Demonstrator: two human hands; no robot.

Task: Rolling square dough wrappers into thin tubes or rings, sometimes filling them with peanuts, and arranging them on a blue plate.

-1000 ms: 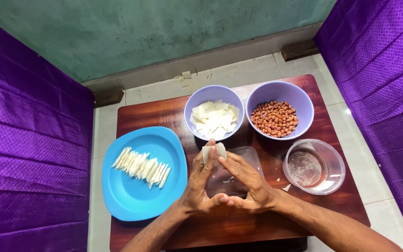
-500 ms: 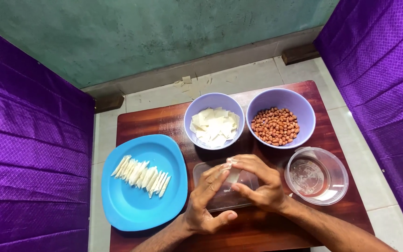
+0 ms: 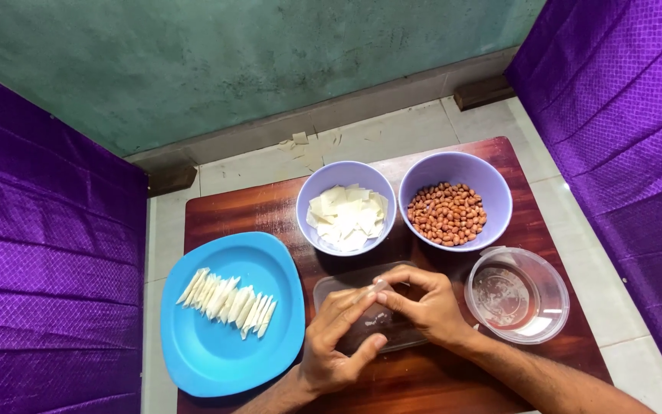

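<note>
Both hands meet over a small clear rectangular container (image 3: 346,290) near the front middle of the wooden worktop (image 3: 254,207). Between the fingertips sits a small pale wrapper piece (image 3: 375,292), mostly hidden by the fingers, so its exact shape is hard to make out. The right hand (image 3: 425,305) has thumb and forefinger pressed together, pinching the piece from the right side. The left hand (image 3: 339,341) comes in from below, fingers half curled and reaching up to touch the same piece, thumb stretched out underneath over the container.

Just right of the hands stands a round clear plastic tub (image 3: 516,295), apparently with a little liquid at the bottom. Behind it, a lilac bowl (image 3: 492,192) is filled with reddish-brown peanuts (image 3: 447,213). Beside that, to the left, a second lilac bowl (image 3: 309,192) holds a heap of pale square wrapper sheets (image 3: 346,215). The two bowls stand side by side, just apart.

Over on the left, a bright blue plate (image 3: 224,353) with rounded corners carries a neat row of narrow pale filled cones (image 3: 227,300), lying side by side at a slant. The plate's edge lies just beside the left hand.

Shiny purple cloth (image 3: 40,268) hangs on both sides, a green wall (image 3: 231,61) runs behind, and pale floor tiles (image 3: 392,134) show beyond the worktop.
</note>
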